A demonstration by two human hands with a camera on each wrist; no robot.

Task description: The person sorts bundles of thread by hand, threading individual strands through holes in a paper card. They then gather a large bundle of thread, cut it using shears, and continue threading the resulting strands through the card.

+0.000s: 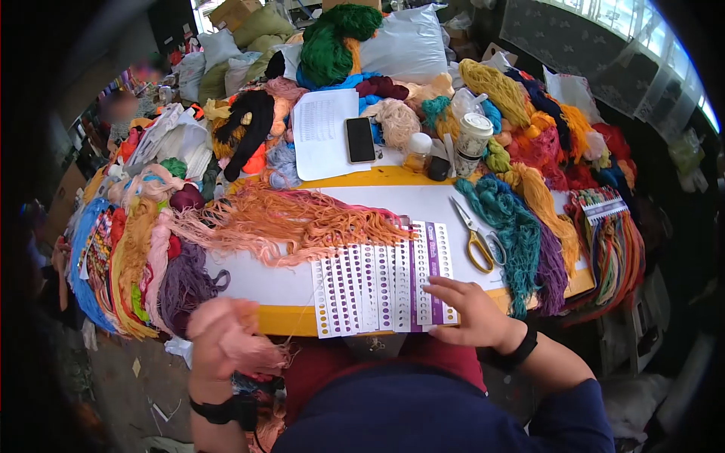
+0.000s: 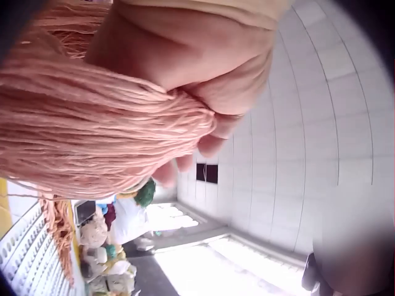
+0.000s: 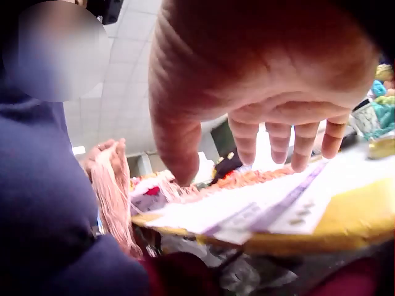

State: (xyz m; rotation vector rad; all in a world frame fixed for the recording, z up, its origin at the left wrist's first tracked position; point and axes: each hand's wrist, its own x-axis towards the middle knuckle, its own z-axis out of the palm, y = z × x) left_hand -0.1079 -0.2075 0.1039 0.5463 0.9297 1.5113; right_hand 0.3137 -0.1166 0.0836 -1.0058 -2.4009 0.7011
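My left hand [image 2: 191, 55] grips a hank of pale pink thread [image 2: 105, 132], held up off the table's front left corner. Its strands drape over the palm and hang down in the right wrist view. A fine strand runs from the hank toward the cards. My right hand [image 1: 483, 321] is spread, palm down, with fingers straight at the right end of a row of white punched thread cards [image 1: 362, 294]. Purple bands mark the rightmost cards. Behind the cards lies a long spread of orange and pink threads [image 1: 302, 219], its lower ends overlapping the card tops.
Scissors with yellow handles [image 1: 477, 245] lie right of the cards, beside teal hanks [image 1: 506, 226]. Farther back are a phone [image 1: 360, 140], printed sheets [image 1: 321, 124], a small jar [image 1: 417, 153] and a paper cup [image 1: 473, 136]. Heaped yarn [image 1: 189, 279] crowds the table's left side.
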